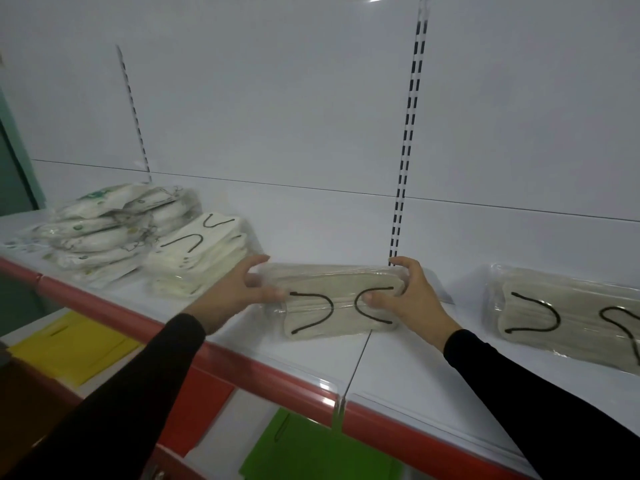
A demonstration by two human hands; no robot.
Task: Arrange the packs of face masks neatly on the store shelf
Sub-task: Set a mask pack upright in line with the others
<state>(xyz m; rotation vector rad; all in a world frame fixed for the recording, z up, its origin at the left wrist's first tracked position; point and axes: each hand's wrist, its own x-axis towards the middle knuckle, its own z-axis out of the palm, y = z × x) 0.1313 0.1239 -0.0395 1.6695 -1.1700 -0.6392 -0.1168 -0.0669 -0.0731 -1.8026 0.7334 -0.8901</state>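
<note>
Right now the person is working on the white shelf (398,372), and it looks like the step of setting one pack straight.

Far on the left, a messy heap of printed mask packs (104,230) is lying on the shelf. Just beside it on the right, a stack of white mask packs (201,254) is sitting a bit crooked.

In the middle, the beige pack (339,303) is lying flat on the shelf, a little tilted. The left hand (235,296) is gripping its left end, with the fingers curled over the far edge and the thumb on top. The right hand (408,296) is gripping its right end the same way. So the two hands are apart, and both are clamped on this one pack.

On the right, a second beige pack (568,317) is lying flat, well apart from the first one.

Next, I think the hands are going to need to turn the pack so its edge runs along the red shelf edge (242,358). Then it should slide close to a neighbor pack. The plastic looks slippery, so a soft, even push from both sides is best.
</note>
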